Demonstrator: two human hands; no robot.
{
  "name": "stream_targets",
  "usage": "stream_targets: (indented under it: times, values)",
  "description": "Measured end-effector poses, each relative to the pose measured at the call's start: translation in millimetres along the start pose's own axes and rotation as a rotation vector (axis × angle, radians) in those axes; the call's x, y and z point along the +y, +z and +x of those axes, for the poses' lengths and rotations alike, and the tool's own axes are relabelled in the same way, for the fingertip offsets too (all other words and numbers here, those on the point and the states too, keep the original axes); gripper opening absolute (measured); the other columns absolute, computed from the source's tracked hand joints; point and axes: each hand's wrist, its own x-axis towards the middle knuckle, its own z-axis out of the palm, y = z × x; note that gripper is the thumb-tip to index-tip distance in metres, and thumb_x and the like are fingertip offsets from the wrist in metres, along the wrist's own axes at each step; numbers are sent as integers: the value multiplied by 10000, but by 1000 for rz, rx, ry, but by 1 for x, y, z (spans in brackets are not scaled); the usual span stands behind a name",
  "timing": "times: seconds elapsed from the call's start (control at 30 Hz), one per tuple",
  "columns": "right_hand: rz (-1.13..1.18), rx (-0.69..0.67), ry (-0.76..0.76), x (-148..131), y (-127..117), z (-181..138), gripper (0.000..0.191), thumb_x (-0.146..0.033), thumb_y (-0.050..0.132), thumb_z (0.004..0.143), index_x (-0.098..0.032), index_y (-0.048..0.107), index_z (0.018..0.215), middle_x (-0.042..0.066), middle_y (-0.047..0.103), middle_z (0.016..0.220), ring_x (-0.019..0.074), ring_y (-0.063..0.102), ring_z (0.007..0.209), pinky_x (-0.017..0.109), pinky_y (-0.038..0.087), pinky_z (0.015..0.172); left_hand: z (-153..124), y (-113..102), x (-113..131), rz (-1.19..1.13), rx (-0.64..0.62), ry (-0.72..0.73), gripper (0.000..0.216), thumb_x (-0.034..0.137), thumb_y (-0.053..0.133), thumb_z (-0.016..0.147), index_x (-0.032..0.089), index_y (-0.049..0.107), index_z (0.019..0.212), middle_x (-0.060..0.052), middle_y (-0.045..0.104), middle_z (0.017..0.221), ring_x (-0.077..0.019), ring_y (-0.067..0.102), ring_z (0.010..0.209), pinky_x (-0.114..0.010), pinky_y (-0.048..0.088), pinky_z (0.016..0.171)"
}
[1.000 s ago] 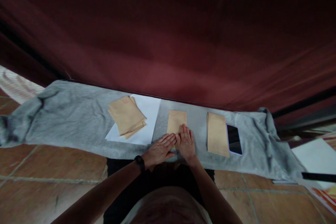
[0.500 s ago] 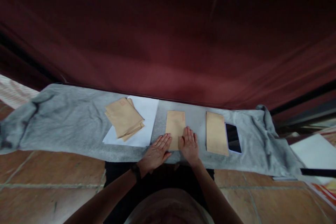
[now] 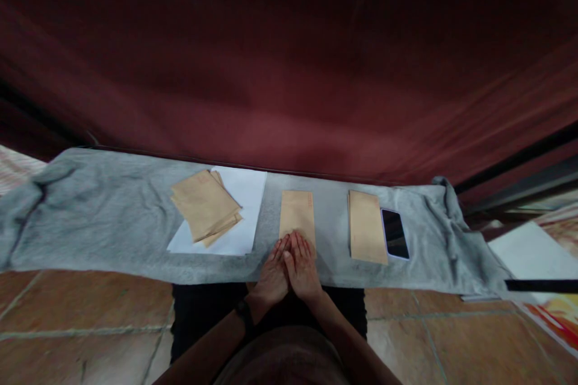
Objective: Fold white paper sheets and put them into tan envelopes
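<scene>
A brown paper envelope (image 3: 297,210) lies upright before me on the grey cloth, with small red print at its top right. My left hand (image 3: 274,274) rests flat over its lower left part, fingers stretched out. Beside it and touching it, my right hand (image 3: 303,267) lies flat on the lower middle of the same envelope, fingers extended. Both hands hide the envelope's bottom end. On the right is a neat stack of brown envelopes (image 3: 366,228). To the left, a fanned pile of brown envelopes (image 3: 205,204) sits on white paper sheets (image 3: 253,192).
A phone (image 3: 395,234) with a pale purple edge lies right of the stack. Grey cloth (image 3: 108,210) covers the narrow work surface, and a dark red curtain-like sheet (image 3: 289,102) rises behind it. White board-like material (image 3: 533,252) stands at the far right.
Both hands have moved inward from the envelope's side edges and now meet on its lower part. The view has shifted slightly; the piles and phone stay in place.
</scene>
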Motion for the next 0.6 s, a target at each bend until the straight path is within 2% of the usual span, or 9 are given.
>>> stream_targets:
  times: [0.1, 0.23, 0.37, 0.6]
  values:
    - [-44, 23, -12, 3, -2, -7, 561, -359, 352, 1060, -180, 273, 1586, 98, 437, 1564, 236, 376, 1469, 462, 330, 1209, -4, -1, -3, 27, 16, -46, 710, 186, 332, 951, 126, 82, 1613, -114, 343, 1618, -209, 333, 1489, -396, 236, 1237]
    - [-102, 36, -31, 12, -6, -13, 566, -364, 398, 1050, -156, 319, 1570, 122, 439, 1557, 255, 402, 1454, 459, 316, 1216, -8, -8, -10, 34, 44, -50, 687, 221, 347, 959, 109, 145, 1606, -128, 373, 1600, -230, 334, 1490, -414, 229, 1243]
    - [-134, 57, -27, 18, -8, -15, 609, -374, 408, 1047, -141, 255, 1589, 142, 412, 1570, 270, 394, 1457, 481, 315, 1208, -10, -15, -12, 19, 48, -68, 677, 285, 386, 973, 89, 197, 1593, -150, 375, 1594, -257, 328, 1492, -438, 243, 1239]
    - [-180, 46, -7, 32, -11, -20, 661, -397, 417, 1041, -133, 191, 1603, 162, 378, 1585, 300, 397, 1451, 509, 294, 1202, -14, -14, -11, 3, 80, -125, 679, 348, 398, 1000, 114, 183, 1600, -144, 350, 1603, -272, 305, 1500, -467, 241, 1240]
